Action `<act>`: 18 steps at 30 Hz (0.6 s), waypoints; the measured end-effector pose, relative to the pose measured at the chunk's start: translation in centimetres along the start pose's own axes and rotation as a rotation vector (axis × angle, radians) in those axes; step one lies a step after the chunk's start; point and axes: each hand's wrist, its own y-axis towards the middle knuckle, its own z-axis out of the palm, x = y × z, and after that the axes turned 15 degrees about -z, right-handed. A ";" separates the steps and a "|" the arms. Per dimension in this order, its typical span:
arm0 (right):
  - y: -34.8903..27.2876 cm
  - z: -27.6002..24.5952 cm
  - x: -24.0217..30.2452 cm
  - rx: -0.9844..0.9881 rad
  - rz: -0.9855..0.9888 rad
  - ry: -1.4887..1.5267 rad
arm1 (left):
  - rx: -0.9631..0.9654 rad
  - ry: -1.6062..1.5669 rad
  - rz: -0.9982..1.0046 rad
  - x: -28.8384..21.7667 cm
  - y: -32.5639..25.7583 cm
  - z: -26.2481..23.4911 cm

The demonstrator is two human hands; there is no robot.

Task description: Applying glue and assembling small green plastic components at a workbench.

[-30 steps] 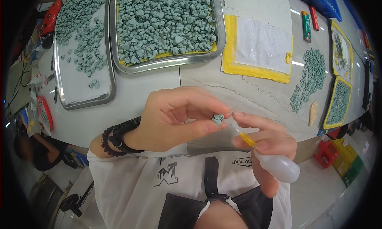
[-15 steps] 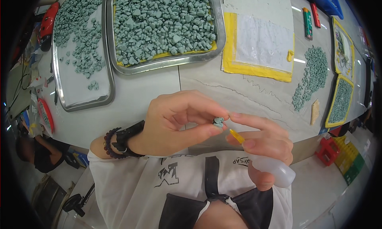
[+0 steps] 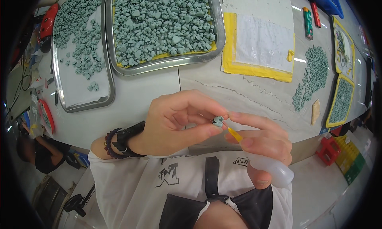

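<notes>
Between the thumb and index finger of my left hand [image 3: 177, 121] a small grey-green moulded piece [image 3: 218, 120] is pinched. My right hand [image 3: 268, 139] is wrapped round a translucent white squeeze bottle [image 3: 276, 172]. Its yellow nozzle [image 3: 234, 134] points at the piece, and the thin tip seems to reach it or come very close. The right index finger stretches out to the left fingertips beside the piece. Both hands are held above the table's near edge, in front of my body.
A metal tray [image 3: 221, 38] heaped with similar pieces stands at the back, beside another tray [image 3: 111, 86] of them. A yellow-edged pad [image 3: 258, 76] lies right of these. Further right are a loose pile of small pieces [image 3: 316, 70], a green lighter [image 3: 308, 24] and a yellow-framed tray [image 3: 332, 119].
The bottle has shifted slightly up and left, bringing its nozzle nearer the piece. My left hand stays almost still.
</notes>
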 end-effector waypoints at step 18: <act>0.0 0.2 0.0 -0.022 0.014 0.025 | -0.033 -0.066 -0.067 -0.3 -0.2 0.3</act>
